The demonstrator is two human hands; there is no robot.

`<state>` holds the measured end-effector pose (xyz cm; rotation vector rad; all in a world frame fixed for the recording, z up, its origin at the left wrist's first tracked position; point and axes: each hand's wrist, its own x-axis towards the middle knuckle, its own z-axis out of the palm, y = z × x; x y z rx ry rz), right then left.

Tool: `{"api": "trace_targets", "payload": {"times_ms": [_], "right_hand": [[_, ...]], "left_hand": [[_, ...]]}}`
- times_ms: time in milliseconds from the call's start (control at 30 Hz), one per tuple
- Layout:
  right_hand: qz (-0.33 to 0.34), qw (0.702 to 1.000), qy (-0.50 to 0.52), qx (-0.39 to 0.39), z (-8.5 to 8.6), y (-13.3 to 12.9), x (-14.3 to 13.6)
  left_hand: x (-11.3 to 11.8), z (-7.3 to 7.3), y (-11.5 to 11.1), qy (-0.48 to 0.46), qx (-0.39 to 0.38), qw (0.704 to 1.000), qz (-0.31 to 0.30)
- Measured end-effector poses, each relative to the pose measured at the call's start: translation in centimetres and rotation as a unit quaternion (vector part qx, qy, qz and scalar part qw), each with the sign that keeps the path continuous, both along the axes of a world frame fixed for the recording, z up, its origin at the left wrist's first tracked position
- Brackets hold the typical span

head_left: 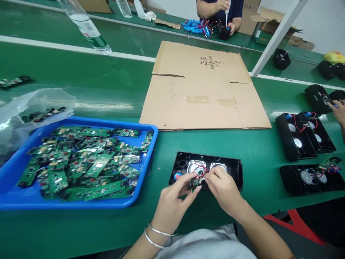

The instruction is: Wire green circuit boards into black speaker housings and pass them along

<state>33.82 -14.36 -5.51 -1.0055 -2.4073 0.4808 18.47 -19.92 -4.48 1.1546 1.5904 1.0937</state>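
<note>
Right in front of me on the green table lies an open black speaker housing (233, 166) with two round silver speakers inside. My left hand (175, 196) grips a small green circuit board (195, 182) between thumb and fingers, held above the housing. Red wires (202, 168) run from the housing to the board. My right hand (223, 185) is pinched at the board's right side, around the wires; its fingertips partly cover what they hold. A blue-capped part (177, 176) shows at the housing's left end.
A blue tray (155, 144) heaped with circuit boards (99, 163) stands left, a plastic bag (51, 99) behind it. Flattened cardboard (205, 84) lies ahead. More speaker housings (293, 138) sit at right, near another person's hand (339, 109). Across the table, a person (219, 10) works beside blue cylinders (198, 27).
</note>
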Motion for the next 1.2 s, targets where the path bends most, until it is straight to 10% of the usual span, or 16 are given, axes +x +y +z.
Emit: {"api": "trace_targets", "payload": {"times_ms": [267, 633, 1200], "right_hand": [[0.001, 0.999, -0.028, 0.029, -0.2, 0.2, 0.1], [0.026, 0.984, -0.088, 0.152, 0.1, 0.1, 0.0], [0.056, 0.997, -0.001, 0.055, 0.8, 0.9, -0.9]], "left_hand": [[-0.7, -1.5, -0.1, -0.012, 0.035, 0.998, -0.045], [-0.8, 0.6, 0.4, -0.042, -0.034, 0.996, -0.07], [-2.0, 1.2, 0.6, -0.058, -0.038, 0.996, -0.064]]}}
